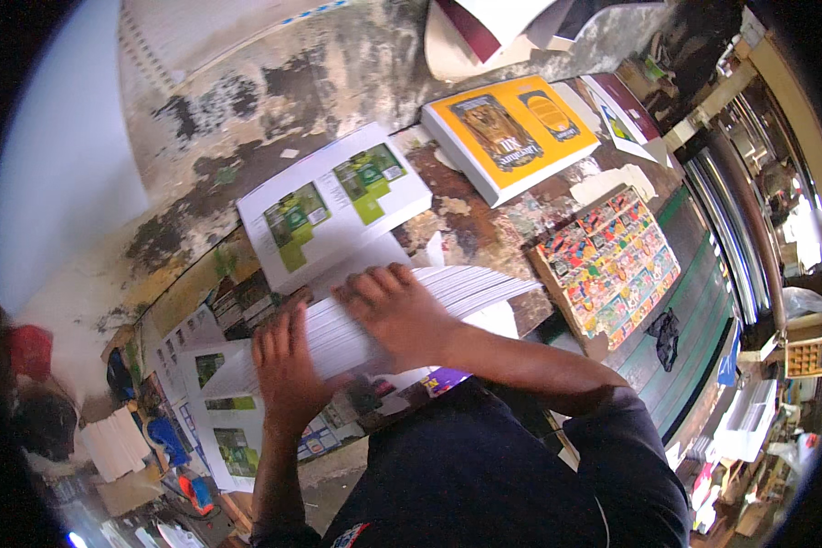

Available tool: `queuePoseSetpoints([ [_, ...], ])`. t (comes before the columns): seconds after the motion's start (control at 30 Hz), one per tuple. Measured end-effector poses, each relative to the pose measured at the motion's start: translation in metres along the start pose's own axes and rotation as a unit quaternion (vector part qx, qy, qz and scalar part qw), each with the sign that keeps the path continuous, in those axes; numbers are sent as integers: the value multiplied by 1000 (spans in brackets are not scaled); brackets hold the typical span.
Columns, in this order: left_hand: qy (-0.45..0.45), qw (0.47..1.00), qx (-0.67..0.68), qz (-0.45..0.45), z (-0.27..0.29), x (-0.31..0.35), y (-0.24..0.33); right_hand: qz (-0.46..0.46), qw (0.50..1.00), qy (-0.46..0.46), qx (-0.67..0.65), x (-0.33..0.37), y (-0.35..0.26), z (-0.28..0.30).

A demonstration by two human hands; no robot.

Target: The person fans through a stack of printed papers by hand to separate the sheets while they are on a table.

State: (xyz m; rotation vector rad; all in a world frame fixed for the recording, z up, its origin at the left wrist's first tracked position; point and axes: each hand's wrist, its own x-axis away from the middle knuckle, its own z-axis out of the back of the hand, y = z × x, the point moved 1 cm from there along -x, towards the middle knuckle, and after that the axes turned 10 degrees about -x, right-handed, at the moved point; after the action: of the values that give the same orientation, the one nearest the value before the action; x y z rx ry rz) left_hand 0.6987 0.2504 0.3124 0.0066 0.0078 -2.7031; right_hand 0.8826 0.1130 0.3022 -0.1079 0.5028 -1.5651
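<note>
A thick stack of white paper sheets stands slanted in front of me, its many page edges fanned out toward the right. My left hand grips the stack near its left end, fingers upward along the sheets. Over the upper edge curl the fingers of my right hand, a short way right of the left one. Both palms are largely turned from view, so the thumbs' hold is partly hidden. Just beyond lies a squared pile of white printed sheets with green panels. Similar green-printed sheets lie beside my left wrist.
A thick pile with an orange printed top sits at the back of the worn bench. Closer on the right is a block covered in colourful small pictures. Black crumpled material rests on green slats. A stained wall rises behind.
</note>
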Motion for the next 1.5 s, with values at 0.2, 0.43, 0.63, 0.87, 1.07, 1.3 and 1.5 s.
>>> queuePoseSetpoints([
  [0.2, -13, 998, -37, 54, -2, -14, 37, 21, 999, 35, 30, -10, 11, -11],
  [0.43, 60, 995, -69, 43, -14, -9, 46, -7, 993, -75, -88, 26, 41, 43],
  [0.63, 56, 992, -98, 64, -15, -8, 48, 50, 986, 94, -126, 25, 52, 155],
  [0.87, 64, 996, -39, 43, -5, -8, 48, 45, 985, 51, -160, 27, 93, 99],
  [1.07, 50, 993, -5, 111, -9, -13, 47, -221, 871, 94, -428, 111, 143, 134],
  [1.3, 42, 994, -29, 100, -5, -19, 51, -207, 896, 113, -376, 182, 125, 99],
  [1.5, 62, 993, -25, 95, -13, -14, 46, -239, 856, 118, -443, 196, 115, 74],
])
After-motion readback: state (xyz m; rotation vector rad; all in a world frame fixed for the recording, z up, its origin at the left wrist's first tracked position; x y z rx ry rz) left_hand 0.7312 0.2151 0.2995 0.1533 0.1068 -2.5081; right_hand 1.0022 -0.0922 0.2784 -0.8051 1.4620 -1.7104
